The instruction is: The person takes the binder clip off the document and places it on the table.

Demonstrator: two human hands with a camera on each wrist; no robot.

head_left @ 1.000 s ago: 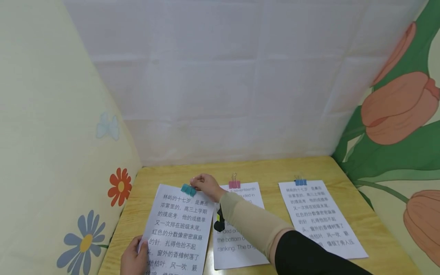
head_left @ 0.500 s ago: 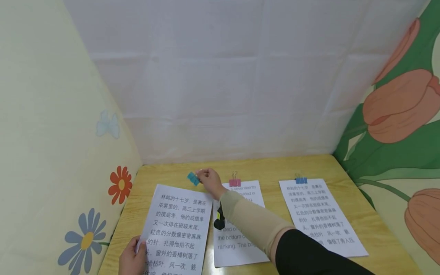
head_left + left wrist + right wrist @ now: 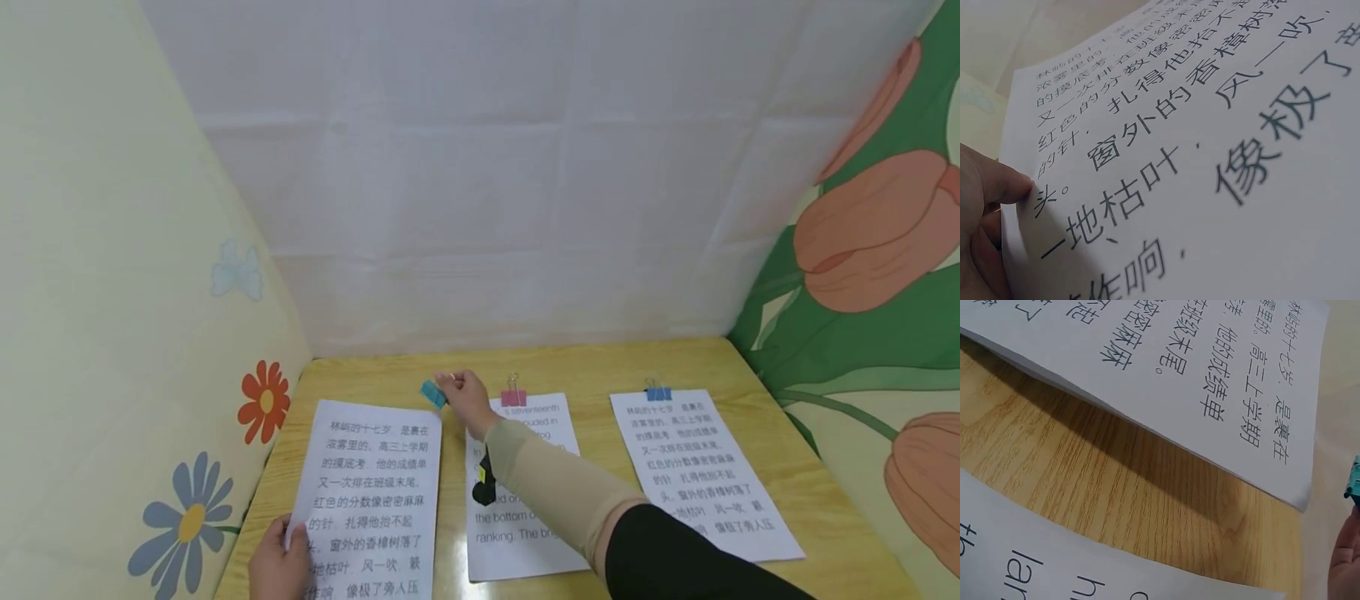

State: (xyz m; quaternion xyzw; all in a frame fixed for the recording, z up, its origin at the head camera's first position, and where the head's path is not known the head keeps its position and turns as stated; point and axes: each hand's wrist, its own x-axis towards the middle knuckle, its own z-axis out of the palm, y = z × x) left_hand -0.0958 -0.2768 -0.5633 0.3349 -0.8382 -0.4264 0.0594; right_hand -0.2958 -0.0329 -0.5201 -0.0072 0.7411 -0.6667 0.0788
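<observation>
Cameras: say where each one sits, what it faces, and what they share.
Head: looks down at the table; both hands and the right sleeve show.
Left wrist: beside the left hand, facing the left sheet it pinches.
Right wrist: low over the table, facing that sheet's raised edge; fingertip and teal clip show.
Shared: the left sheet.

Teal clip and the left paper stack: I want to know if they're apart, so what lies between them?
Bare wooden table, seen in the head view; the right hand pinches the teal clip beyond the left paper stack.

Teal clip, pink clip, blue clip, black-printed white sheets, light wood table.
</observation>
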